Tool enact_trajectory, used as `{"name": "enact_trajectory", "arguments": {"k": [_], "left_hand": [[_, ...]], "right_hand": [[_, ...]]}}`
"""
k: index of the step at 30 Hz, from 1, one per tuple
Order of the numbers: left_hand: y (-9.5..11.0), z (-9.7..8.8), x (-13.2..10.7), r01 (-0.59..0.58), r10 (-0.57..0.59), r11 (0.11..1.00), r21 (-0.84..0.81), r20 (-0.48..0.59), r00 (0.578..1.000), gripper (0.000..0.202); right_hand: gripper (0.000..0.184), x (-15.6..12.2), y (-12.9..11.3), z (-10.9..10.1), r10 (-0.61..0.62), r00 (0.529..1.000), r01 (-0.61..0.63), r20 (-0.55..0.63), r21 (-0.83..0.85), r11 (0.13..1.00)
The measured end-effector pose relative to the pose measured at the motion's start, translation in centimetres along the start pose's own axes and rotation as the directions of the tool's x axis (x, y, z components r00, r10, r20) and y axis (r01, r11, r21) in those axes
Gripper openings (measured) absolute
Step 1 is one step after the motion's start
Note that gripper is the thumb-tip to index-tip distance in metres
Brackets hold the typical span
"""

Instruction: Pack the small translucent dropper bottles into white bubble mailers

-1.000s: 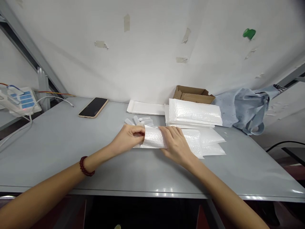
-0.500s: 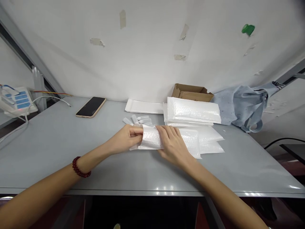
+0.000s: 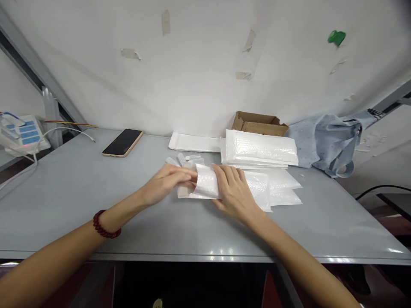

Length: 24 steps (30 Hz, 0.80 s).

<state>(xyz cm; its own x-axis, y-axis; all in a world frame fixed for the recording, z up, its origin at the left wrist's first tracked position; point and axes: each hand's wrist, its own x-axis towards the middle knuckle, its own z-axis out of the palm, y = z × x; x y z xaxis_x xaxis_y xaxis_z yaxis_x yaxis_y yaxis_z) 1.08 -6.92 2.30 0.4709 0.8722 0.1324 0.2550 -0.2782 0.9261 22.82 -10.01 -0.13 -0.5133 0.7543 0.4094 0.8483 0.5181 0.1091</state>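
A white bubble mailer (image 3: 207,183) lies crosswise in front of me, its mouth facing left and gaping. My right hand (image 3: 233,188) is wrapped round its middle, fingers on top and thumb beneath. At the mouth is my left hand (image 3: 168,180), its fingers stretched out and the tips reaching inside past the upper edge, where they are hidden. The mailer's flap (image 3: 184,192) shows under those fingers. Just behind the left hand lie several small clear plastic pieces (image 3: 192,159), partly covered by the hand and mailer. More flat white mailers (image 3: 284,184) stick out to the right, under the held one.
A stack of bubble mailers (image 3: 263,147) stands behind, with a single mailer (image 3: 195,142) to its left. A cardboard box (image 3: 260,124) and a light blue cloth bag (image 3: 317,139) are at the back right. A phone (image 3: 123,143) and a white cable (image 3: 69,129) lie on the left.
My left hand has gone from a pinch at the mailer's mouth to stretched fingers, and the mouth gapes wider. My right hand keeps its hold.
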Motion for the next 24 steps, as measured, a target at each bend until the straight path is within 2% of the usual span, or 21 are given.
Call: {"name": "enact_trajectory", "arguments": {"k": [1, 3, 4, 5, 7, 9, 10, 14, 17, 20, 24], "left_hand": [[0.1, -0.1, 0.1, 0.020, -0.021, 1.000, -0.010, -0.098, 0.995, 0.027], [0.2, -0.3, 0.4, 0.053, -0.037, 0.998, 0.044, -0.300, 0.953, 0.028], [0.2, -0.3, 0.5, 0.072, -0.043, 0.995, 0.072, -0.346, 0.937, 0.032], [0.0, -0.3, 0.6, 0.092, -0.062, 0.993, 0.079, -0.322, 0.945, 0.034], [-0.4, -0.1, 0.8, 0.148, -0.140, 0.988, 0.048, -0.146, 0.979, 0.030], [-0.8, 0.2, 0.9, 0.217, -0.217, 0.976, 0.002, 0.004, 0.976, 0.026], [-1.0, 0.4, 0.9, 0.245, -0.245, 0.969, -0.017, 0.031, 0.969, 0.025], [-1.3, 0.8, 0.8, 0.315, -0.316, 0.948, -0.049, -0.017, 0.949, 0.023], [-1.4, 1.0, 0.8, 0.337, -0.338, 0.941, -0.029, -0.023, 0.941, 0.025], [-1.4, 1.3, 0.7, 0.316, -0.317, 0.948, -0.024, -0.034, 0.948, 0.024], [-1.3, 1.5, 0.7, 0.237, -0.237, 0.971, 0.002, -0.042, 0.971, 0.033]], "right_hand": [[0.065, 0.0, 0.2, 0.0, 0.023, 1.000, -0.023, -0.002, -0.027, 0.999], [0.068, 0.1, 0.5, 0.0, 0.066, 0.998, -0.065, 0.003, -0.070, 0.995], [0.069, 0.1, 0.6, 0.0, 0.076, 0.997, -0.076, 0.009, -0.082, 0.994], [0.071, 0.1, 0.7, 0.0, 0.078, 0.997, -0.077, 0.017, -0.086, 0.993], [0.073, 0.1, 0.6, 0.1, 0.068, 0.997, -0.065, 0.032, -0.083, 0.994], [0.074, 0.0, 0.3, 0.1, 0.042, 0.999, -0.039, 0.035, -0.080, 0.996], [0.073, 0.0, 0.1, 0.1, 0.024, 0.999, -0.022, 0.028, -0.086, 0.996], [0.068, -0.4, -0.6, 0.3, -0.056, 0.995, 0.038, -0.086, -0.192, 0.981], [0.057, -0.7, -1.0, 0.8, -0.143, 0.973, 0.086, -0.182, -0.290, 0.953], [0.046, -0.8, -1.2, 1.4, -0.215, 0.963, 0.156, -0.161, -0.313, 0.937], [0.042, -0.7, -1.0, 1.7, -0.201, 0.976, 0.174, -0.086, -0.254, 0.952]]}}
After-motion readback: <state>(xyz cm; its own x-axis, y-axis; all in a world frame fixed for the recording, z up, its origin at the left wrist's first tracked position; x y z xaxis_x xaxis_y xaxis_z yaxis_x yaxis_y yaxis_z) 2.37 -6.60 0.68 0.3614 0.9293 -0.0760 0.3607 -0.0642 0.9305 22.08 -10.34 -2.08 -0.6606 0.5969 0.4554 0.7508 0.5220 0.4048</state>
